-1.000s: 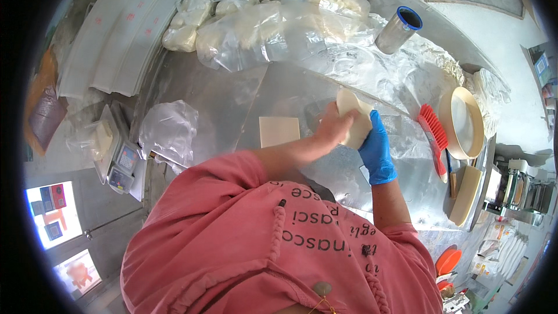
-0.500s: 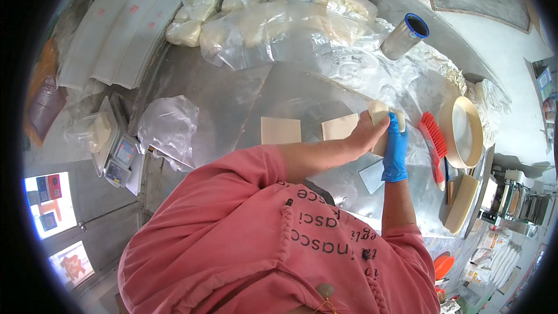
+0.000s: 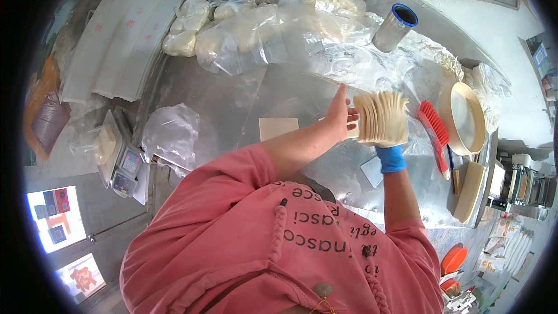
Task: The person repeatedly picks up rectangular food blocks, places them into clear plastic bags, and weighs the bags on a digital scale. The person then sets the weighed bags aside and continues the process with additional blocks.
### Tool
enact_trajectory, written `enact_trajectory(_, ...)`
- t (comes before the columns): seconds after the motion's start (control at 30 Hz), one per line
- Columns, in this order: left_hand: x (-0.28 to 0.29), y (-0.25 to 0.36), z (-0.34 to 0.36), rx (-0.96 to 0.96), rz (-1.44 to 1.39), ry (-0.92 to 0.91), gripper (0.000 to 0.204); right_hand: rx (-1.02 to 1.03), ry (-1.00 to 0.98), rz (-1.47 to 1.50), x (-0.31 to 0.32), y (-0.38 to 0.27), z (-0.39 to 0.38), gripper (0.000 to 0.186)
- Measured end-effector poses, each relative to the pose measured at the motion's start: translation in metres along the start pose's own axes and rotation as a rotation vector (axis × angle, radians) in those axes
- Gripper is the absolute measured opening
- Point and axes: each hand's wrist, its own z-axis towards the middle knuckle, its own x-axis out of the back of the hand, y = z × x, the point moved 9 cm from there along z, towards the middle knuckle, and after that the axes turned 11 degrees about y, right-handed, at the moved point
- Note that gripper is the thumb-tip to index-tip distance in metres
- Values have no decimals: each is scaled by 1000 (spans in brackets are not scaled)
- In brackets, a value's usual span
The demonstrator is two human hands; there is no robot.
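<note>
The metal worktable forms the base surface; from where I stand, flour or a similar white powder shows over its far right part. Filled clear bags lie along the far edge, presumably to leave the near zone free for handling. A round sieve and a red brush lie side by side on the right, probably for ready access.

The stack of pale sheets is located above the table, in front of the person and slightly to the right. The gloved right hand supports it from beneath, apparently so that the upper edges can fan apart; its fingers are hidden, and I cannot tell their setting. Leaf edges point away from the person; the row of leaves spreads left to right, with neither direction clearly longer.

The bare left hand stands just left of the stack: one digit extends away from the body, the others bend toward the leaves, pinching nothing visible; contact cannot be confirmed. A single square sheet lies flat beyond the left forearm
</note>
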Motion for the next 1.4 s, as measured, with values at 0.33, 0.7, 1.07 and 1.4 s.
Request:
enact_trajectory(0.33,3,12,-18,-131,-250,-85,75,-112,-228,-592,-55,-40,-22,36)
enact_trajectory(0.7,97,27,-48,-37,-382,-214,69,-899,-372,1081,-112,-88,-76,47)
enact_trajectory(1.07,187,66,-195,-935,151,-134,41,-696,-532,1189,-219,-73,-142,41)
enact_trajectory(1.4,327,89,-128,-447,-474,-135,51,-735,-574,602,-306,-167,-208,42)
